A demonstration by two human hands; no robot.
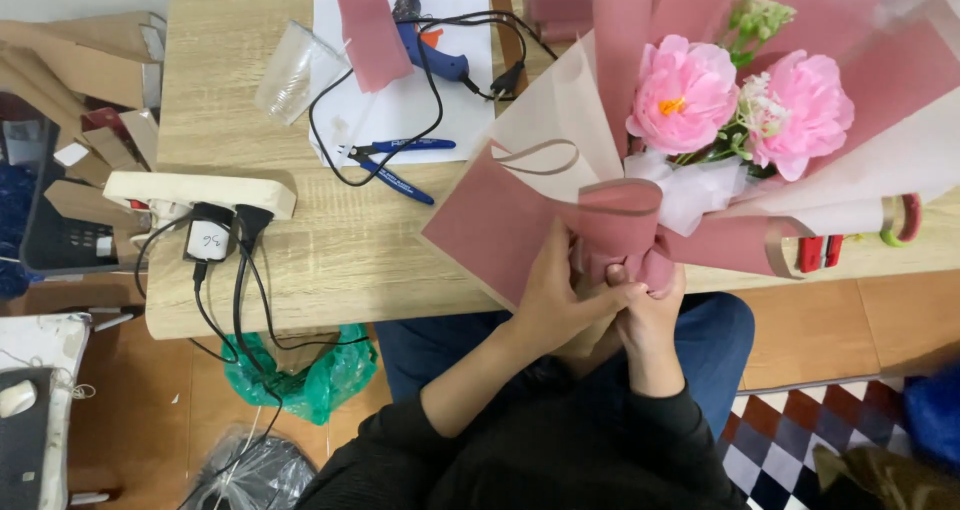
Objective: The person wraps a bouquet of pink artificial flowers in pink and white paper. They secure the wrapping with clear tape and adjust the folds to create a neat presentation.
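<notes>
A bouquet with two pink flowers [690, 95] and green stems sits wrapped in dusty-pink paper [500, 220] and cream paper [545, 110], held over the wooden table's front edge [330, 260]. My left hand [555, 295] grips the gathered neck of the wrap from the left. My right hand [650, 295] clasps the same neck from the right, fingers curled around it. Both hands touch each other at the bouquet's base, above my lap.
A blue glue gun [430, 40] with black cord, blue-handled pliers [395, 165], a clear plastic cup [295, 70] and a white power strip [200, 190] lie on the table. Red-handled scissors [820, 252] sit at right. Green bag [310, 375] and cardboard [70, 60] are on the floor.
</notes>
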